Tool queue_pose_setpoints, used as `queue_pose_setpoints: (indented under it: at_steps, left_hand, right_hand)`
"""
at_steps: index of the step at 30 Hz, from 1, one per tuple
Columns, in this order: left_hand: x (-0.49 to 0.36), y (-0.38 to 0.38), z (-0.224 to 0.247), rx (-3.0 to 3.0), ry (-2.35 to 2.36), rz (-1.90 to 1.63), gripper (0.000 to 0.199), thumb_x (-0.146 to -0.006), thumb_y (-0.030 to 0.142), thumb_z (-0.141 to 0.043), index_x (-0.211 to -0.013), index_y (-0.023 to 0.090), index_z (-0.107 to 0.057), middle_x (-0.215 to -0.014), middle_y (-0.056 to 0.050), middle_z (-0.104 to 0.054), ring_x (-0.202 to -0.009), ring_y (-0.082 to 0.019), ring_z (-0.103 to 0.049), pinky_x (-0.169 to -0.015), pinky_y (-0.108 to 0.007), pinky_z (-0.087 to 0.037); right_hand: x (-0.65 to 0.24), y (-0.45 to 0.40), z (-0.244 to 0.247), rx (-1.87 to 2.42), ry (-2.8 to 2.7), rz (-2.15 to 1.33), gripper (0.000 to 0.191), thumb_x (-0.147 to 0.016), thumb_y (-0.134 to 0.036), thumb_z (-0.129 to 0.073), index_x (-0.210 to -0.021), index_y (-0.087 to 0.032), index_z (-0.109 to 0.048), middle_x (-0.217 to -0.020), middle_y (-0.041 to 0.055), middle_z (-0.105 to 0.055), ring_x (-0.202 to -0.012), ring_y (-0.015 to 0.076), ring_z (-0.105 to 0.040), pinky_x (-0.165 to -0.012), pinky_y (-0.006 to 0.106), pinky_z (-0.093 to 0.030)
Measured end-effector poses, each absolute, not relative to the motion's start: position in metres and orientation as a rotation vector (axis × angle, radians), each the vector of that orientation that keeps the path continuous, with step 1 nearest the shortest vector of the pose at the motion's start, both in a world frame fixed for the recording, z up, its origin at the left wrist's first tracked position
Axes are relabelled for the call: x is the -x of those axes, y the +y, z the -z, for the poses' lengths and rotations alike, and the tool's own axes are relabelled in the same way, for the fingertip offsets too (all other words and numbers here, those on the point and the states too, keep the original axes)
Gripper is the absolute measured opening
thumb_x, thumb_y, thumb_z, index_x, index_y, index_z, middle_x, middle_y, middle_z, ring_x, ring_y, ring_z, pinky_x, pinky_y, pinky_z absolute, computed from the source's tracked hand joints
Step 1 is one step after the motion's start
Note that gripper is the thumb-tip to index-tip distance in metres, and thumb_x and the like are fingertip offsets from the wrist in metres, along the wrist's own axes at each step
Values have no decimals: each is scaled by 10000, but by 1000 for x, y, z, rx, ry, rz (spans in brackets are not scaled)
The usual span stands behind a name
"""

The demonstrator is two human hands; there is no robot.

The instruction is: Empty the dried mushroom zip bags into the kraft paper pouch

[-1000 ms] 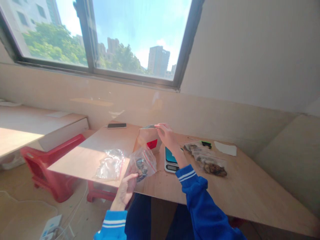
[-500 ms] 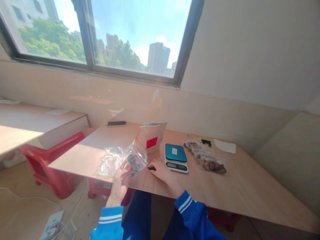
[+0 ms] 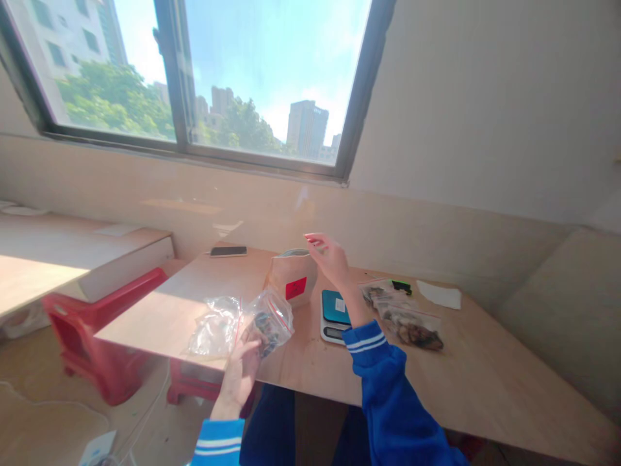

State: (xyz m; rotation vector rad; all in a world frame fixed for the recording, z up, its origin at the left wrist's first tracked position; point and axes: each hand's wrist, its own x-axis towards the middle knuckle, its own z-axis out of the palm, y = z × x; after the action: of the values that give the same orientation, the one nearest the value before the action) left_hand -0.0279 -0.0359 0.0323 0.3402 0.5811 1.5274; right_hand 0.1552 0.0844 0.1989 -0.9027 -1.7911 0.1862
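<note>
Our left hand [image 3: 244, 364] pinches a plastic bag [image 3: 278, 316]. Our right hand [image 3: 330, 260], grip unclear, hovers by a paper bag [image 3: 282, 273].

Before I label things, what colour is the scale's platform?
Teal platform, best seen in the head view.

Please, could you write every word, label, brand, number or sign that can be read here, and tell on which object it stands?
No text can be read with certainty.
Red label on the paper bag: dark marks, too blurred.
White sticker on the scale: too small.
Scale's display: no readable number.
</note>
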Motion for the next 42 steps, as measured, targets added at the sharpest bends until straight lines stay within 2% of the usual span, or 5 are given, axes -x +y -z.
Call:
queue_pose_setpoints:
  at_steps: [4, 9, 15, 29, 42]
  left_hand:
    - [22, -40, -38, -373, 614, -1499, 449, -613, 46, -677, -1034, 199, -692, -923, -5, -753, -787, -138, -695, -785, -228, -527]
    - [21, -42, -38, -412, 624, -1477, 514, -607, 39, -710, -1079, 239, -663, -992, 9, -744, -919, -155, -690, -921, -268, -492]
    - [17, -47, -37, -503, 562, -1423, 666, -640, 101, -768, -1235, 318, -564, -1228, -20, -663, -1119, -241, -618, -1016, -432, -442]
    - [3, -44, -41, -705, 762, -1446, 489, -686, 293, -781, -1150, 197, -660, -1138, -103, -698, -1006, -251, -659, -729, -261, -553]
    - [0, -43, -39, -636, 862, -1477, 203, -682, 293, -784, -841, 186, -716, -930, -81, -719, -861, -203, -659, -699, -264, -526]
  right_hand:
    - [-151, 102, -194, 1029, -1997, -102, 212, -871, -180, -502, -880, -226, -709, -969, 43, -724, -961, 206, -624, -924, 397, -433]
    - [-148, 80, -173, 1055, -1869, -37, 294, -883, -209, -480, -1120, -241, -652, -1294, 88, -572, -1223, 261, -477, -1022, 494, -347]
    - [-151, 27, -146, 920, -1869, -585, 166, -867, -205, -471, -940, -216, -619, -954, 39, -650, -890, 170, -619, -820, 316, -497]
    - [-145, -8, -102, 737, -1915, -1269, 264, -859, -328, -575, -1094, -208, -579, -1044, 53, -645, -976, 193, -619, -848, 339, -516]
    - [-150, -4, -95, 804, -1846, -1163, 235, -751, -361, -711, -916, -201, -659, -875, 40, -668, -835, 209, -636, -743, 367, -539]
